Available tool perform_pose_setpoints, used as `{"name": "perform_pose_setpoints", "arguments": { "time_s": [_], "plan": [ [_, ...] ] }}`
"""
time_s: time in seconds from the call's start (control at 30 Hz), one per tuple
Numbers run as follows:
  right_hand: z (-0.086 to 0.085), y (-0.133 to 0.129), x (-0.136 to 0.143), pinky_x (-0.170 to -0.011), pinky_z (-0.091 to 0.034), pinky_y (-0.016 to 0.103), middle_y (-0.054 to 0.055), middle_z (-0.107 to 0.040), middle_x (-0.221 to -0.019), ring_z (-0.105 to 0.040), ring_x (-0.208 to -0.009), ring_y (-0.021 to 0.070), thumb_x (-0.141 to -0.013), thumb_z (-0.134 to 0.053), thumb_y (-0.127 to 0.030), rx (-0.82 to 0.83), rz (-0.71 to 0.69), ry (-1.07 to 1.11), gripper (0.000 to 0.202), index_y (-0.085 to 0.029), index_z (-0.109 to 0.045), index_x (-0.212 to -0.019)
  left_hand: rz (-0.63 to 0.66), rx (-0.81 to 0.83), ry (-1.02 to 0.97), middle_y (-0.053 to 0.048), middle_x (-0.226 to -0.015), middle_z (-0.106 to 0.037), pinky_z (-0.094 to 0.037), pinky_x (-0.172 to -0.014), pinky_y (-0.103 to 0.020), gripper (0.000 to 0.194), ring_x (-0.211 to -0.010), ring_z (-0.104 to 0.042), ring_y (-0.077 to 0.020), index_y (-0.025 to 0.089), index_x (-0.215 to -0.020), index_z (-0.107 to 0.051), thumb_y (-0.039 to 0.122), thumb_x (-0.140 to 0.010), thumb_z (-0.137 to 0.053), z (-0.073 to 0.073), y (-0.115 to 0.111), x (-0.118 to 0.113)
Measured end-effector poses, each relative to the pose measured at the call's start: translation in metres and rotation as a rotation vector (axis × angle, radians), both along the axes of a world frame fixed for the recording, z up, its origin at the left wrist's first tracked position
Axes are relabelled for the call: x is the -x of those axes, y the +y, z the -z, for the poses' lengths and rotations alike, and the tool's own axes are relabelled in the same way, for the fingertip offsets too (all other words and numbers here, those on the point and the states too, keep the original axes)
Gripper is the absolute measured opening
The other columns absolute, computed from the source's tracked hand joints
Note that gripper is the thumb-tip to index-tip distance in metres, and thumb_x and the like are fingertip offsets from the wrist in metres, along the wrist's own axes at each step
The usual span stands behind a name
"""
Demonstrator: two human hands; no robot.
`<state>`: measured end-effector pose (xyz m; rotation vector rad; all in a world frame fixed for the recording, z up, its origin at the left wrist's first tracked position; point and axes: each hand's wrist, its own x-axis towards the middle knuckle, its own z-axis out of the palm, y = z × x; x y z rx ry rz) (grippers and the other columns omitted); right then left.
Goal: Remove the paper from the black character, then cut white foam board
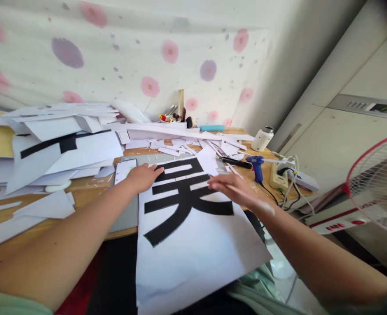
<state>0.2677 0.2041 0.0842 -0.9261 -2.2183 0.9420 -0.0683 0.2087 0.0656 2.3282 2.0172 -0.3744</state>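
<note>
A large white sheet (pixel 200 262) with a bold black Chinese character (pixel 183 192) lies partly on the table and hangs over its front edge toward my lap. My left hand (pixel 145 176) rests on the sheet's upper left, fingers stretched out and fingertips touching the character's left side. Over the right strokes, my right hand (pixel 234 188) is closed around a slim pale stick (pixel 241 192), its tip hidden by the fingers. A phone (pixel 124 169) with a lit screen lies beside my left hand. Beyond my right hand lies a black-handled cutter (pixel 235 162).
Stacked white board pieces (pixel 65 127) fill the table's left side, with scraps (pixel 176 146) at the back. On the right are a blue glue gun (pixel 256 168), a power strip (pixel 278 175) with cables, and a white bottle (pixel 262 139). A fan (pixel 377 183) stands beyond the table edge.
</note>
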Motion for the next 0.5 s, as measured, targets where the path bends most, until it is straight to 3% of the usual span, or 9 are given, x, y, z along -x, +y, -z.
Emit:
{"name": "perform_pose_setpoints", "arguments": {
  "time_s": [0.07,0.1,0.2,0.27,0.4,0.5],
  "plan": [
    [0.004,-0.033,-0.039,-0.098,-0.048,0.041,0.009,-0.071,-0.114,-0.065,-0.108,0.0253,-0.084,-0.066,-0.041,-0.156,-0.142,-0.177,0.029,-0.028,-0.071,-0.109,0.004,0.023,-0.023,-0.011,-0.147,-0.042,-0.045,-0.1,-0.055,0.051,-0.127,-0.047,-0.0303,0.024,-0.138,-0.044,0.035,-0.09,-0.058,-0.002,0.004,0.003],
    [0.008,-0.048,-0.056,-0.104,-0.044,0.043,0.01,-0.067,-0.124,-0.058,-0.121,0.0276,-0.077,-0.074,-0.044,-0.193,-0.181,-0.229,0.042,-0.029,-0.069,-0.116,0.003,0.033,-0.031,-0.011,-0.146,-0.043,-0.044,-0.101,-0.055,0.05,-0.127,-0.047,-0.0298,0.024,-0.137,-0.046,0.035,-0.09,-0.058,-0.002,0.006,0.005],
    [0.029,-0.078,-0.092,-0.114,-0.032,0.05,0.012,-0.055,-0.141,-0.038,-0.14,0.0331,-0.061,-0.084,-0.053,-0.247,-0.199,-0.392,0.08,-0.032,-0.057,-0.134,-0.01,0.059,-0.037,-0.01,-0.142,-0.048,-0.045,-0.1,-0.053,0.047,-0.123,-0.051,-0.0284,0.024,-0.135,-0.049,0.039,-0.091,-0.057,-0.006,0.012,0.008],
    [0.044,-0.088,-0.102,-0.115,-0.029,0.052,0.013,-0.05,-0.145,-0.034,-0.142,0.0341,-0.059,-0.084,-0.057,-0.269,-0.172,-0.467,0.09,-0.034,-0.051,-0.14,-0.027,0.071,-0.018,-0.011,-0.138,-0.052,-0.047,-0.097,-0.05,0.049,-0.118,-0.055,-0.0272,0.024,-0.136,-0.048,0.042,-0.091,-0.056,-0.01,0.014,0.01],
    [0.063,-0.086,-0.101,-0.114,-0.033,0.049,0.013,-0.05,-0.145,-0.035,-0.141,0.0335,-0.063,-0.081,-0.058,-0.333,-0.136,-0.456,0.086,-0.036,-0.05,-0.14,-0.056,0.072,0.035,-0.011,-0.128,-0.06,-0.05,-0.088,-0.042,0.047,-0.109,-0.062,-0.0279,0.032,-0.138,-0.048,0.036,-0.091,-0.052,-0.015,0.015,0.012],
    [0.066,-0.078,-0.094,-0.108,-0.042,0.044,0.013,-0.056,-0.139,-0.045,-0.134,0.0323,-0.069,-0.078,-0.054,-0.382,-0.122,-0.384,0.069,-0.034,-0.059,-0.132,-0.065,0.07,0.046,-0.01,-0.123,-0.062,-0.051,-0.084,-0.04,0.044,-0.103,-0.063,-0.0247,0.029,-0.135,-0.051,0.036,-0.092,-0.052,-0.016,0.015,0.013]
  ]
}}
